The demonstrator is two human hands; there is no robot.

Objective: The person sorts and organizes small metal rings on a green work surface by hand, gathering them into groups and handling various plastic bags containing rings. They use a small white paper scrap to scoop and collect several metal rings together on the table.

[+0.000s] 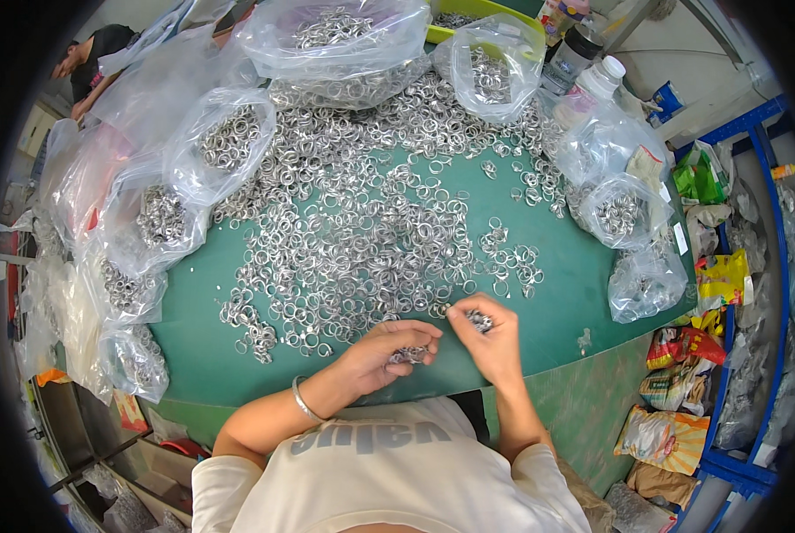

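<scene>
Silver-coloured metal rings (371,240) lie in a loose spread over the middle of the green table (575,293), thickening into a deep heap (335,142) at the back. At the near edge of the spread, my left hand (376,357) is cupped palm up, its fingers curled around several rings (406,354). Just to its right, my right hand (495,346) is closed around several more rings (478,321). Its thumb and fingertip pinch at a single ring (442,311) by the edge of the spread. The two hands are close but apart.
Open clear plastic bags of rings (230,142) line the table's left and back edges; another bag (618,213) stands at right. A white bottle (597,80) and dark-lidded jar (575,55) stand back right. Blue shelving (771,204) holds packets. Another person (95,62) is far left.
</scene>
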